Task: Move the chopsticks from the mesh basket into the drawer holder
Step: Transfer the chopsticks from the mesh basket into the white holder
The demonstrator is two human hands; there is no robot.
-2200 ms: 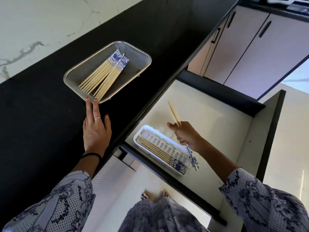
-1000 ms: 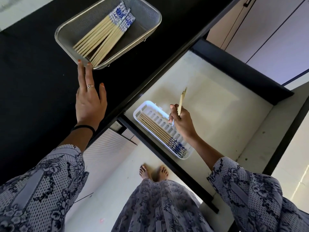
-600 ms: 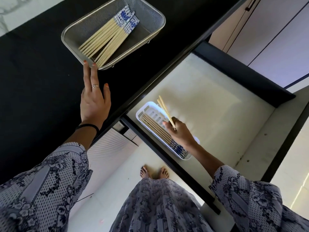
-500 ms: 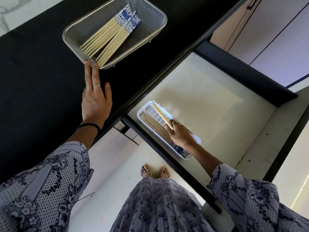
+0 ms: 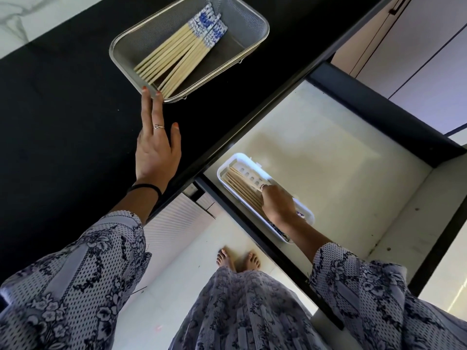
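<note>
Left hand (image 5: 156,152) open, fingertips at mesh basket (image 5: 252,24) rim; chopsticks (image 5: 177,54) point diagonally toward it. Right hand (image 5: 278,205) in holder (image 5: 236,160), grip unclear.

Black countertop (image 5: 63,102), pale cabinet doors (image 5: 417,54), white floor (image 5: 192,261), marble wall (image 5: 30,18).

Home kitchen: black countertop (image 5: 63,102), cabinets (image 5: 417,54), drawer (image 5: 341,152).

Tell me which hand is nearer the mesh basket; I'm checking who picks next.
Left. The left hand lies flat on the counter, fingertips touching the mesh basket rim. The right hand is down in the drawer, on the white holder.
</note>
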